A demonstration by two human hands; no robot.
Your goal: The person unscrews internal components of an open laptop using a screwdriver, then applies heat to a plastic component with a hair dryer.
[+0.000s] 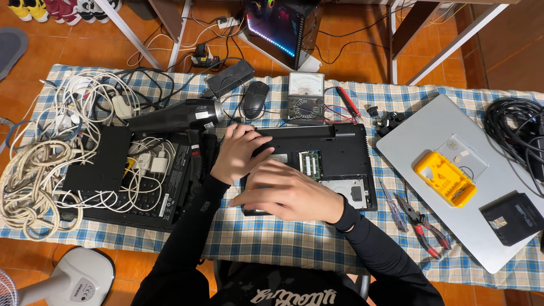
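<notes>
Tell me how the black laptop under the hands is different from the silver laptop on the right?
The black laptop lies bottom up with its cover off, so green memory sticks and a metal drive bay show; the silver laptop is shut and whole. Both hands, the left hand and the right hand, rest on the black one; the silver one only carries a yellow bit case and a small black box. Both lie flat on the checked cloth.

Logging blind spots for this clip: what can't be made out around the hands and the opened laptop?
Head view only:
- Laptop underside, left part: covered by left hand and right hand.
- Whether either hand grips anything: fingertips hidden against the case.
- Memory modules: too small for detail.
- Meter dial reading: too small.
- Cable coil: cut off by the right edge.
</notes>
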